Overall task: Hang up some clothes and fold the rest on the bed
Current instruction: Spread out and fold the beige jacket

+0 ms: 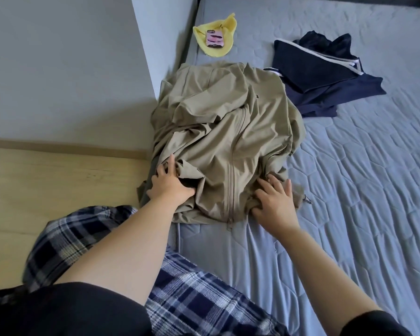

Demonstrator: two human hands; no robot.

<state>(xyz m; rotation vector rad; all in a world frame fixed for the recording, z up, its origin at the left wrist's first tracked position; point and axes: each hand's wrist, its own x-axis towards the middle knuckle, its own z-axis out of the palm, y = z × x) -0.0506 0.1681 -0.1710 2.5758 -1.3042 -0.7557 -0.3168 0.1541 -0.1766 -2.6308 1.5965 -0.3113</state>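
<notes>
View from above, looking down at a bed (349, 190) with a grey-blue quilted cover that fills the right and centre of the frame. A crumpled khaki zip-up jacket (228, 132) lies in the middle of the frame, near the bed's left edge, its zip running down towards the viewer; its sleeves are lost among the folds, and part of its left side hangs over the edge of the bed. The left hand (170, 180) rests on the jacket's lower left corner with the fingers spread and fairly straight; a fold of cloth covers the thumb, so whether it pinches the fabric cannot be told. The right hand (274, 202) lies on the lower right corner, fingers spread and nearly flat on the bunched cloth, holding nothing. At the upper right of the jacket, just beside it, sits a heap of navy clothes (325, 76) with white trim; how many pieces are in it is hard to make out. At the top centre a yellow cloth (224, 25) lies on the bed with a phone (214, 38) in a pink case on top of it. A grey wall (58, 69) fills the upper left, with pale wooden floor (46, 185) below it. Plaid trousers (192, 299) and dark sleeves are cut off by the bottom edge.
</notes>
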